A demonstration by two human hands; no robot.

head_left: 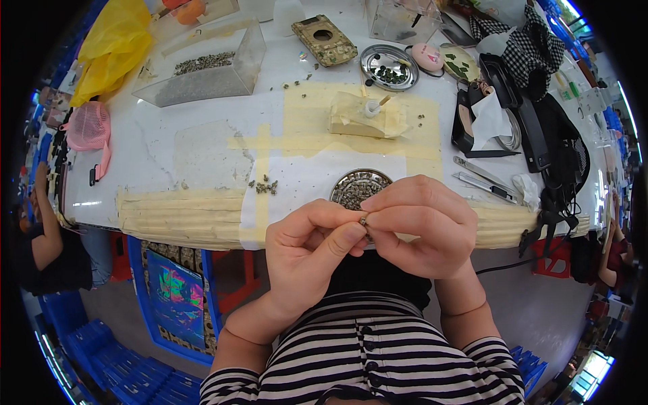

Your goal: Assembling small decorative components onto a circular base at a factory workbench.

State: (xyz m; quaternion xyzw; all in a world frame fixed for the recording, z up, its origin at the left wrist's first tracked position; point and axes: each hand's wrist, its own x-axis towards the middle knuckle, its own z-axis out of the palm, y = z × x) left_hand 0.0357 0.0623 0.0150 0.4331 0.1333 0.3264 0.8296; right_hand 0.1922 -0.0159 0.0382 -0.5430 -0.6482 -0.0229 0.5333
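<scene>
My left hand (304, 250) and my right hand (428, 226) meet in front of me at the table's near edge. Between their pinched fingertips is a tiny brownish metallic piece (363, 221), too small to name exactly. Right behind the fingers is a round metal dish (335, 191) full of similar small pieces, partly covered by my right hand. A few loose small pieces (263, 187) lie on white paper to the left of the dish. Beyond the dish, a tape-wrapped block (347, 123) carries a small white pot (371, 108) with a stick in it.
A clear bin (196, 88) of small parts stands far left, near a yellow bag (115, 44) and a pink mesh item (89, 126). Farther back are a camouflage-patterned box (334, 50) and a steel plate (398, 79). Tweezers (482, 172) and a cutter knife (484, 187) lie right.
</scene>
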